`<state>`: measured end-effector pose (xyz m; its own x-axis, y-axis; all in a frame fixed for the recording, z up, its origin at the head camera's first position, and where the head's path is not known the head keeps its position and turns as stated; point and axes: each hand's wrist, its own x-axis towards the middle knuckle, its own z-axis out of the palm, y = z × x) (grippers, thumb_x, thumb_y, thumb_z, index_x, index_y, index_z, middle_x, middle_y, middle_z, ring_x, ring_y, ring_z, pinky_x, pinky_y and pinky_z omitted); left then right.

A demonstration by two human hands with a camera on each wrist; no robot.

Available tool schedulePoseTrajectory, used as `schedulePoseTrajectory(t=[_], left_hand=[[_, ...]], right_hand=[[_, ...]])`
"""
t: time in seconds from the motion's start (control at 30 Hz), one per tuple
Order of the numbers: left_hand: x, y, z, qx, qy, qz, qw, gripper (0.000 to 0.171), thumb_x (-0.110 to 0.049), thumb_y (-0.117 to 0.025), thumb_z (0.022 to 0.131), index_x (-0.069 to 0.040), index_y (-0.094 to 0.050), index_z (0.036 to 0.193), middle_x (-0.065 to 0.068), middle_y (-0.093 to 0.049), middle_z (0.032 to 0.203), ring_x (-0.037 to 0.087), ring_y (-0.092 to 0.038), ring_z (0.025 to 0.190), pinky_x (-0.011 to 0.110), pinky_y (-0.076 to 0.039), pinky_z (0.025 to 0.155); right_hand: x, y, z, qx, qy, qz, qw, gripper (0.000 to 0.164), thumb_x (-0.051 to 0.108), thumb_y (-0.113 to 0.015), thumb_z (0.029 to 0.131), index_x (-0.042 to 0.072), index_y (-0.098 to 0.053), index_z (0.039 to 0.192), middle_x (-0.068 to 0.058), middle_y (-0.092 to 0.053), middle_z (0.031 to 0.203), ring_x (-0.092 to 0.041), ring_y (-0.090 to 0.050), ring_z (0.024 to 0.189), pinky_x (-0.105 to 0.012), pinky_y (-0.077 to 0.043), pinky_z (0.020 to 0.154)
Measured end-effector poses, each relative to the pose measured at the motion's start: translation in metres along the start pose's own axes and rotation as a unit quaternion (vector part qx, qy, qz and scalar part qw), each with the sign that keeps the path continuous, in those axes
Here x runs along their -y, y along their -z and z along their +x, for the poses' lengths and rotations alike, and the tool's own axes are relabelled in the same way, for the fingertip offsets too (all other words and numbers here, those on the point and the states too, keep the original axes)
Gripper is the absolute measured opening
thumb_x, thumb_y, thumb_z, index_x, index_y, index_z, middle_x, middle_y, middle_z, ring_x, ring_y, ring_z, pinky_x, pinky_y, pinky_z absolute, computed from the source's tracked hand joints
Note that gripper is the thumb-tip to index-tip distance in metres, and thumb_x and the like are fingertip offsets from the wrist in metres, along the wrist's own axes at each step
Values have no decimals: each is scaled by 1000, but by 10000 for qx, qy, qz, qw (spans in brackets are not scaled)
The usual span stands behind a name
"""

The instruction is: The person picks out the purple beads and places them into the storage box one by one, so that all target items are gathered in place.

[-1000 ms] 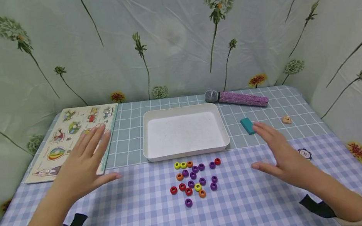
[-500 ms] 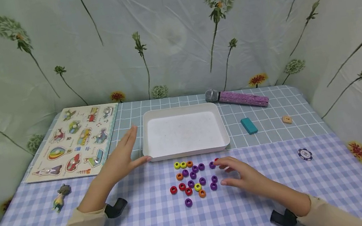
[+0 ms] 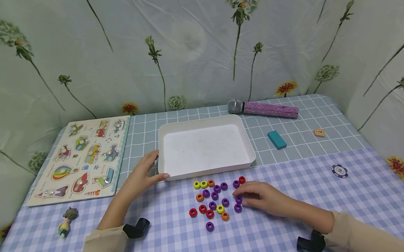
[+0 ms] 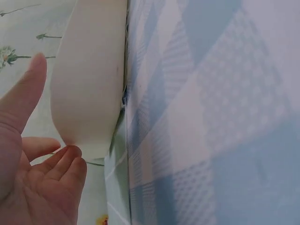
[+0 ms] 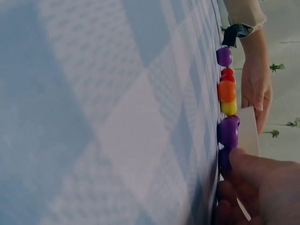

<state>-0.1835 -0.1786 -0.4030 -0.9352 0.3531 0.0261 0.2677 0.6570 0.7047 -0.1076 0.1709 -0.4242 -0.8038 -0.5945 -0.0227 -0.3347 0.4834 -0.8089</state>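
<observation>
My right hand [image 3: 268, 199] is low over the checked cloth at the right side of the loose beads, thumb and fingers round a purple bead [image 3: 238, 200]. In the right wrist view the thumb presses against that purple bead [image 5: 224, 159], with the fingers on its far side. More purple, red, orange and yellow beads lie scattered to the left, among them a yellow bead [image 3: 220, 209] and a red bead [image 3: 193, 212]. At the left front corner of the white tray [image 3: 209, 171] is my left hand [image 3: 139, 179], fingertips against its side wall, thumb held apart.
A picture puzzle board [image 3: 79, 161] lies at the back left, with a small figurine [image 3: 68, 222] before it. Toward the right are a glittery microphone [image 3: 268, 108], a teal block [image 3: 277, 139], a wooden tile [image 3: 319, 132] and a poker chip [image 3: 340, 171].
Both hands have come inward and down: the left from over the puzzle board to the tray corner, the right from beside the teal block to a purple bead, its fingers now closed round it.
</observation>
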Motion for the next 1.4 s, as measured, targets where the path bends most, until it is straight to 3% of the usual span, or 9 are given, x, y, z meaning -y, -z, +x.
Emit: schedulePoseTrajectory(t=[0.13,0.37,0.57,0.73,0.9,1.07,1.23,1.4], left_hand=[[1,-2,0,-43,-164,-51,9998,83,-38,-65,65,-2,-26,129,15,-24,130,30,-26,116,45,-28,91],[0,-1,-2,-4,-89,-60,9999,86,-40,-65,65,0,-24,129,16,-23,130,31,-23,117,45,-26,92],[0,-2,-1,-10,-108,-24,9999,87,-44,-63,65,0,-25,129,16,-23,130,31,-25,116,44,-27,92],[1,-3,-1,-17,-54,-31,10000,86,-44,-63,64,-1,-25,129,15,-22,130,30,-24,117,45,-26,92],[2,-4,0,-30,33,-35,10000,87,-44,-64,64,-3,-24,130,14,-21,131,29,-24,117,45,-25,92],[3,-4,1,-18,36,-91,10000,89,-46,-63,63,-3,-24,130,14,-21,131,29,-25,116,45,-26,92],[3,-3,1,7,47,-139,9999,90,-48,-62,63,-3,-23,130,14,-21,131,30,-25,117,44,-25,93],[3,-3,0,27,69,-248,9997,89,-46,-62,63,-3,-23,130,14,-20,131,30,-25,116,43,-26,93]], right_hand=[[1,-2,2,-84,111,-215,9997,22,20,-55,79,21,-58,101,15,-53,99,-4,-46,97,-25,-38,84],[11,4,4,-288,-47,-380,9989,20,21,-56,78,19,-58,98,13,-53,94,-4,-49,84,-21,-43,73],[26,28,18,-978,357,-96,9945,21,17,-54,79,13,-58,99,7,-54,94,-7,-51,82,-20,-45,72],[26,51,48,-1528,550,214,9865,21,14,-54,80,8,-56,100,1,-53,95,-11,-52,85,-22,-45,73],[12,63,85,-1775,70,582,9824,26,14,-56,78,2,-55,101,-4,-55,94,-14,-53,85,-24,-45,74],[-5,61,114,-1747,-244,559,9827,22,5,-57,77,0,-57,98,-10,-57,94,-19,-54,84,-27,-44,76],[-18,53,131,-1458,-726,290,9862,18,4,-57,76,4,-59,94,-6,-58,91,-16,-53,82,-27,-43,77],[-22,46,139,-1296,-1249,-125,9836,14,10,-58,77,11,-61,91,0,-58,84,-13,-50,77,-26,-42,73]])
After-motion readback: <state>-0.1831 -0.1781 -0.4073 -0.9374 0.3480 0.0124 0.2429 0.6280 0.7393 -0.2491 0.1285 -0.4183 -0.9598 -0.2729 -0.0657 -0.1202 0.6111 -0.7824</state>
